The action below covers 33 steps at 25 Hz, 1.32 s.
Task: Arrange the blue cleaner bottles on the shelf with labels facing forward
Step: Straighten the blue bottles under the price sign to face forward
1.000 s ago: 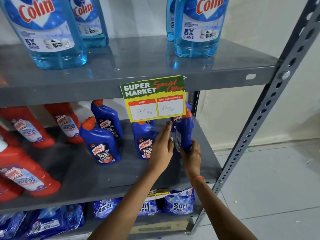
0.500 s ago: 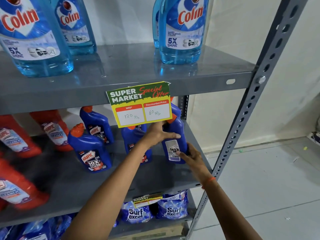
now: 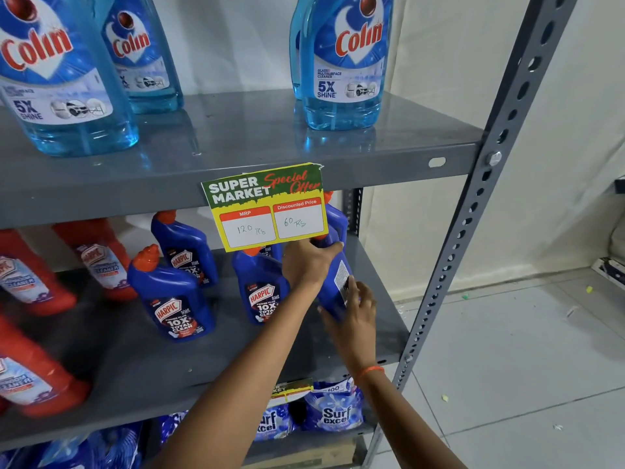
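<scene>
Several blue Harpic cleaner bottles stand on the grey middle shelf point(image 3: 135, 363). Three of them face forward with their labels showing: one at the front left point(image 3: 172, 299), one behind it point(image 3: 187, 248), one in the middle point(image 3: 260, 289). At the right end, a blue bottle point(image 3: 334, 282) shows its white back label turned to the right. My left hand point(image 3: 309, 262) grips its upper body from the left. My right hand point(image 3: 355, 309) holds its lower part from the front right. A price card hides its top.
A yellow and green price card point(image 3: 267, 206) hangs from the upper shelf edge. Light blue Colin bottles point(image 3: 341, 62) stand on the upper shelf. Red cleaner bottles point(image 3: 98, 262) fill the left of the middle shelf. Surf Excel packs point(image 3: 333, 409) lie below. A grey upright post point(image 3: 473, 214) bounds the right.
The bottle at the right end has been turned in both hands, so its white back label has swung from facing forward toward the right. My left hand now wraps the bottle's upper body.
</scene>
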Each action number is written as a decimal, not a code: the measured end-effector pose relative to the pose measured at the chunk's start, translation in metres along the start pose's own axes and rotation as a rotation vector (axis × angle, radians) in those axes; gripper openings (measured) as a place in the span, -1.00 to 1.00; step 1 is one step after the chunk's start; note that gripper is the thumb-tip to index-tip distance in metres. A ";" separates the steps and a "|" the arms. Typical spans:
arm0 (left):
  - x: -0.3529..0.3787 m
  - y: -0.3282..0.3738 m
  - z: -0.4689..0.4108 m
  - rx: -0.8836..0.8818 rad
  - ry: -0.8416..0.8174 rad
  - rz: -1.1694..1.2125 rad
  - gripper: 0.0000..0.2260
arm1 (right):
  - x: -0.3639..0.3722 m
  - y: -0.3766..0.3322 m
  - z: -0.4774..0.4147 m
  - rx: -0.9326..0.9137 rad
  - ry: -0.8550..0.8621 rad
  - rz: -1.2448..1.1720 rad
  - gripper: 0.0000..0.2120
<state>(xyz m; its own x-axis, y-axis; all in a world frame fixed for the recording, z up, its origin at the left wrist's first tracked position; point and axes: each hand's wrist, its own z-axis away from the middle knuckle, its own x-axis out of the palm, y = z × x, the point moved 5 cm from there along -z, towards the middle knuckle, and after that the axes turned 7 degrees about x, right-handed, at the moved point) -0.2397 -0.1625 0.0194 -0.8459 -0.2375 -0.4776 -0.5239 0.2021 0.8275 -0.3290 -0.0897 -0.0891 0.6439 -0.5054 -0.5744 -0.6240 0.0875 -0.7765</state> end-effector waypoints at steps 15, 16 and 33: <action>0.001 -0.013 0.001 0.033 -0.209 0.333 -0.70 | -0.010 0.011 -0.041 0.120 -0.134 -0.364 -0.52; 0.001 -0.015 0.003 0.046 -0.238 0.367 -0.67 | -0.010 0.014 -0.041 0.135 -0.142 -0.394 -0.51; 0.024 -0.047 0.017 0.059 -0.248 0.461 -0.56 | -0.004 0.034 -0.057 0.209 -0.269 -0.624 -0.70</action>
<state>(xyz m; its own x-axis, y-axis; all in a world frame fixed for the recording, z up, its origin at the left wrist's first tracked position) -0.2369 -0.1619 -0.0360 -0.9844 0.1195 -0.1295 -0.0905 0.2876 0.9534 -0.3787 -0.1336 -0.0983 0.9572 -0.2880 -0.0292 -0.0224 0.0270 -0.9994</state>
